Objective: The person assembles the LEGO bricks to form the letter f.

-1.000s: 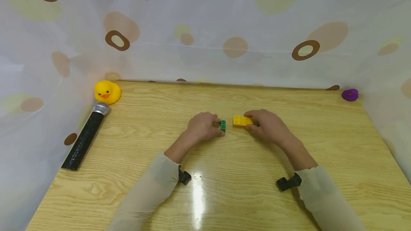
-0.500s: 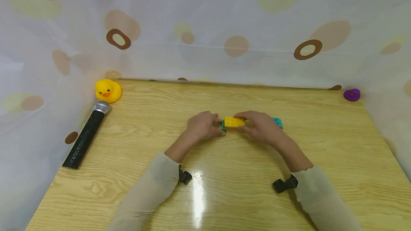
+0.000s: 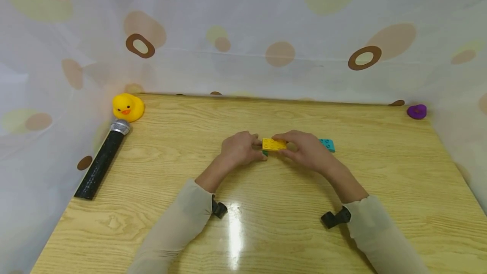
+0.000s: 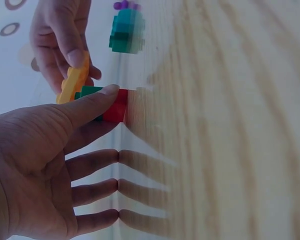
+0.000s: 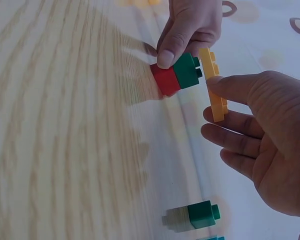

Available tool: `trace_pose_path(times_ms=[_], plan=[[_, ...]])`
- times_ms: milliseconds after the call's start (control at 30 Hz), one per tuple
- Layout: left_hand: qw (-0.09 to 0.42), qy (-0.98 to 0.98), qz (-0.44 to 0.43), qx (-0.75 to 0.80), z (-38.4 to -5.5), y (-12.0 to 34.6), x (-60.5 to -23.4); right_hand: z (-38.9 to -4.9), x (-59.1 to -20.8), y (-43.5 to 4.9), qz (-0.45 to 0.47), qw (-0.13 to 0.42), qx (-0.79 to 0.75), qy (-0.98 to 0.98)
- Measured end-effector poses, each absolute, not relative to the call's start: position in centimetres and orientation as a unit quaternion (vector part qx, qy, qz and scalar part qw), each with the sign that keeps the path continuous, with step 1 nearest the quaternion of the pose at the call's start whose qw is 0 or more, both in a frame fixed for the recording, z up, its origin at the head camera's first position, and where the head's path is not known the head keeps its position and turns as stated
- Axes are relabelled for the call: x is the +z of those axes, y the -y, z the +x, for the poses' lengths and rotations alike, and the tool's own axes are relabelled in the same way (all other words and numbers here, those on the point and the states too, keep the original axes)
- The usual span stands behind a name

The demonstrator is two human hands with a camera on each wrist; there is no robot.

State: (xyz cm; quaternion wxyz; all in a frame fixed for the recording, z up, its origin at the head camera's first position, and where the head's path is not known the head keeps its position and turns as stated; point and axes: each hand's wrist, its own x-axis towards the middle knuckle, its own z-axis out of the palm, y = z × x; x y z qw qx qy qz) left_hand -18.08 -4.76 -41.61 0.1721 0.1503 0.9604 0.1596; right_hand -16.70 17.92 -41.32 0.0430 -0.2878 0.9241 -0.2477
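One yellow brick point(image 3: 273, 144) has moved left above two stacked bricks point(image 5: 176, 75).

No lettering, brand, number or sign can be read on the flat yellow studded plastic brick point(image 3: 273, 144), on the black-handled microphone with a silver mesh head point(image 3: 100, 164) well to its left, or on the white cloth printed with brown rings point(image 3: 243, 7) behind it.

Two hands point(image 3: 241, 149) point(image 3: 307, 149), five bricks point(image 3: 272, 144) point(image 5: 188, 70) point(image 5: 166, 81) point(image 5: 201, 215) point(image 3: 328, 145), one microphone point(image 3: 100, 162), one duck point(image 3: 128, 108), one purple toy point(image 3: 417, 112)
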Motion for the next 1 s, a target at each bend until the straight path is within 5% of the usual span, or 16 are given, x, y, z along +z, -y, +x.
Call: trace_pose_path(times_ms=[1000], plan=[[0.147,-0.961,0.173,0.158,-18.0,5.2,-41.7,-16.9,-40.4,-16.6,-0.309,0.053,-0.211,-0.926]])
